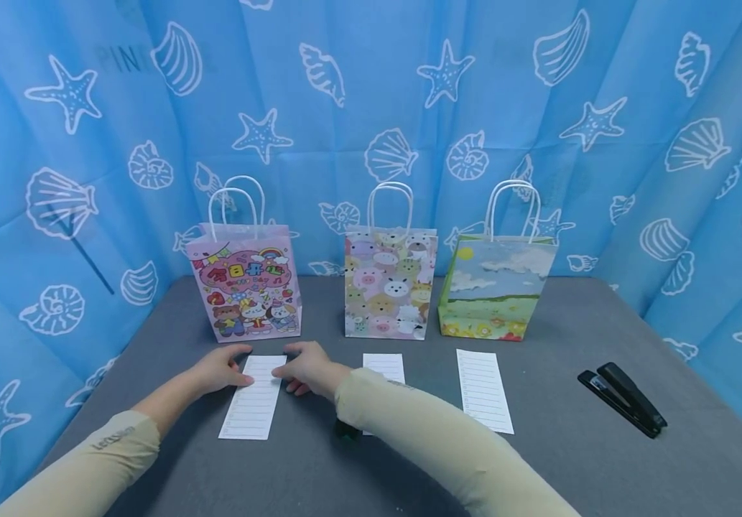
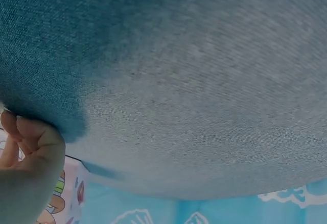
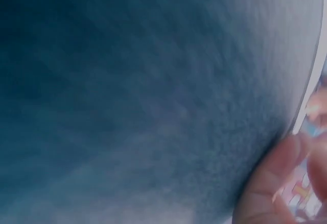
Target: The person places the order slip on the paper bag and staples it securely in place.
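Observation:
A white lined paper strip (image 1: 251,406) lies on the table before the pink gift bag (image 1: 251,287). My left hand (image 1: 218,370) is at the strip's upper left edge, thumb on the paper and index finger stretched past its top corner. On the opposite edge rests my right hand (image 1: 311,370), its thumb on the paper and index finger near the top corner. In the right wrist view, the fingertips (image 3: 294,150) meet the thin white paper edge. The left wrist view catches my left hand (image 2: 36,152) low at its border, beside the pink bag.
An animal-face bag (image 1: 390,294) and a meadow-print bag (image 1: 496,291) stand farther right. Two more lined strips lie before them, one strip (image 1: 383,365) partly under my right sleeve, another strip (image 1: 483,391) uncovered. A small dark object (image 1: 347,431) shows below the sleeve. A black stapler (image 1: 625,401) lies right.

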A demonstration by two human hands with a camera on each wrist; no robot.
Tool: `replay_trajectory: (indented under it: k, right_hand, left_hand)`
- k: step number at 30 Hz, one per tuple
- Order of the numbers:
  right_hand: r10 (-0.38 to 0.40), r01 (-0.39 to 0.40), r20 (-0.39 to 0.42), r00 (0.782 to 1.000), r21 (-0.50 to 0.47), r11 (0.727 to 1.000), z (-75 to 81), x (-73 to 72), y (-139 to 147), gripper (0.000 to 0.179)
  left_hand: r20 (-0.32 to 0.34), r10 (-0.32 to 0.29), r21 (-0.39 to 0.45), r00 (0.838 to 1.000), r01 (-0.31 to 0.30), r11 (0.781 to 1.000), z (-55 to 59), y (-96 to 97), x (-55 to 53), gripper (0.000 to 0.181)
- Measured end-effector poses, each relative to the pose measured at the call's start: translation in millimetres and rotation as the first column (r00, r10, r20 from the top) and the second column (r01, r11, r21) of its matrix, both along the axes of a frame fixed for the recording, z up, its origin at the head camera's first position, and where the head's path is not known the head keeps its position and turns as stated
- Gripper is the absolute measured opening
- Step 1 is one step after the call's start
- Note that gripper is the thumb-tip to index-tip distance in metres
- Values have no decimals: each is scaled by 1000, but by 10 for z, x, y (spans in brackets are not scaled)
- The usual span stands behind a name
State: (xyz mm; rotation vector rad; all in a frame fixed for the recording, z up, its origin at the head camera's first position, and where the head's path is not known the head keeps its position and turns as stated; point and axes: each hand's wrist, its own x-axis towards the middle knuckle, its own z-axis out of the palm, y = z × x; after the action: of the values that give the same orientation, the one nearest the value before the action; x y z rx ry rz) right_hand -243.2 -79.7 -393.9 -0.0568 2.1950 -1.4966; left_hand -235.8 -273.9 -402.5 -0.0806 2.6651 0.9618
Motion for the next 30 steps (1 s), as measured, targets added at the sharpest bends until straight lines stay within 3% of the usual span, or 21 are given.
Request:
replay_trajectory:
  k: [11,16,19,23,30]
  right_hand:
    - [-22,22,-1,1000,122,992,30,-64,-72,45]
    - [-41,43,-17,999,137,990,16,-81,-83,43]
    - [-39,43,-26,999,148,988,9,-98,-85,32]
    - [-33,37,-30,999,157,987,5,-116,-90,21]
    - [-56,51,18,998,175,983,24,-130,-109,17]
  left_hand:
    - [-6,7,-35,1000,-7,999,-6,27,-19,57]
    - [-15,22,-38,1000,-22,999,8,55,-34,45]
    - [-10,40,-28,999,-41,999,19,72,-41,38]
    - [-8,65,-14,998,-65,998,19,88,-40,36]
    - [-26,92,12,995,-92,996,11,110,2,36]
